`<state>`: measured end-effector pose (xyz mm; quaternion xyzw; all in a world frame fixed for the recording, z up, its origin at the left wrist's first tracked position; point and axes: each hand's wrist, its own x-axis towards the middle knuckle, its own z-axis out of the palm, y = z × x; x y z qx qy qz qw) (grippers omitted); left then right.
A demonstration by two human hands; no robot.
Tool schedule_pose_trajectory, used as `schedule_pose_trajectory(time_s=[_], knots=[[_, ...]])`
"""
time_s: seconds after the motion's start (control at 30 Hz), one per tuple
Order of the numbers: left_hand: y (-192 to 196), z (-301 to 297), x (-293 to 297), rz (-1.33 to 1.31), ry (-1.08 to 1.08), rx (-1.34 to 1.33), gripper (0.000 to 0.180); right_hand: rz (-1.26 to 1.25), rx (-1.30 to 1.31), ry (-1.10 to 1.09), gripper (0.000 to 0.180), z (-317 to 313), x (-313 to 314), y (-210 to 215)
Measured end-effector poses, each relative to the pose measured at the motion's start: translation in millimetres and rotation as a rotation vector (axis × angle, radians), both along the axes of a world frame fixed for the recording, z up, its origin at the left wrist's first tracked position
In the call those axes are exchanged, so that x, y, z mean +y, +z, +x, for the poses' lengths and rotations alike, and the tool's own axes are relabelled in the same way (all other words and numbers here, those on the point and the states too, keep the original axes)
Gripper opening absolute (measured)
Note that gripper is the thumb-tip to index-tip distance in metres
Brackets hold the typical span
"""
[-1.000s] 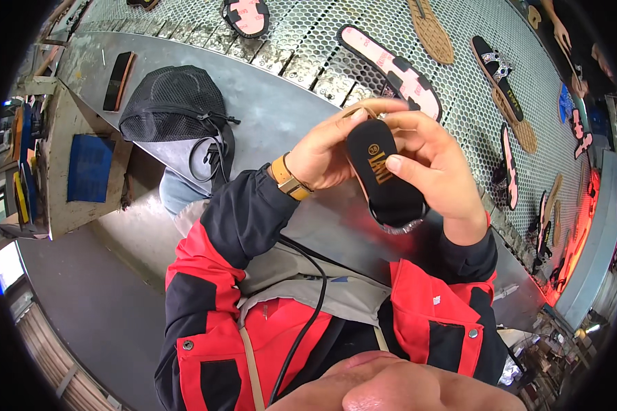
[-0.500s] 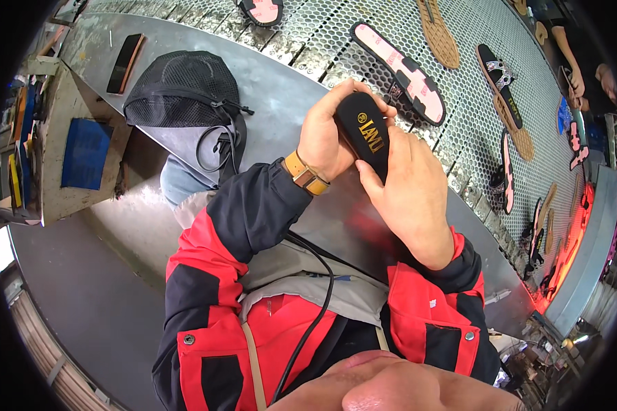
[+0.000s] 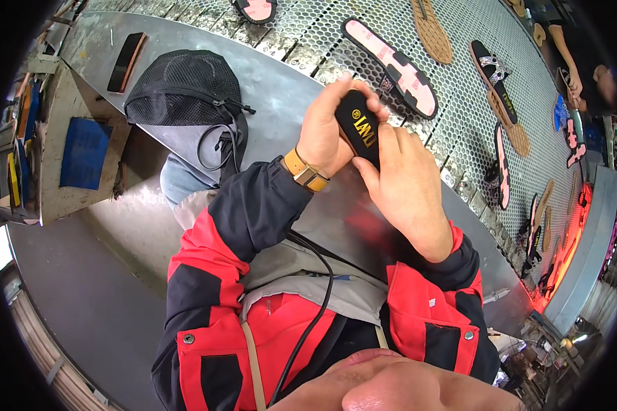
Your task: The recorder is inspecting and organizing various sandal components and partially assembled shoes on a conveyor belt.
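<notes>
Between my two hands is a black sandal insole (image 3: 350, 114) with gold print near its rounded end. My left hand (image 3: 324, 137) wraps round its left side, fingers curling over the far end. My right hand (image 3: 409, 188) grips the lower right edge, thumb near the bottom and fingers along the side. The insole's underside, and whether straps are fixed to it, stay hidden. Just beyond my hands, a pink-bottomed sandal piece with black tabs (image 3: 391, 65) lies on the perforated metal conveyor (image 3: 452, 109).
On the metal ledge (image 3: 267, 89) at left sit a black mesh bag (image 3: 182, 85) and a dark block (image 3: 125, 63). Tan soles (image 3: 432, 34) and a black strapped sandal (image 3: 492, 72) lie on the conveyor. A red-glowing heater (image 3: 569, 250) is at right. A co-worker's arm (image 3: 567, 58) reaches in far right.
Pieces on the conveyor have shifted slightly toward the far left. My hands keep their hold on the insole, which has moved slightly left.
</notes>
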<state>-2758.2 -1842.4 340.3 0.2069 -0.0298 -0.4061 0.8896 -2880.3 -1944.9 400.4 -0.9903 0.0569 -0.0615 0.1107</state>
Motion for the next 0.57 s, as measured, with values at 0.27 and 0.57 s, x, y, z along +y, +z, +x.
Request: schedule_pose_trajectory(time_s=[0.27,0.57], knots=[[19.1,2.2,12.1,0.173,0.005,-0.363,0.027,0.111,0.023,-0.005,0.044,-0.3,-9.2,20.8],[113.0,125.1,77.8,1.1,-0.082,-1.439,0.05,-0.45,-0.388,0.399,0.053,163.0,-104.4,86.7]])
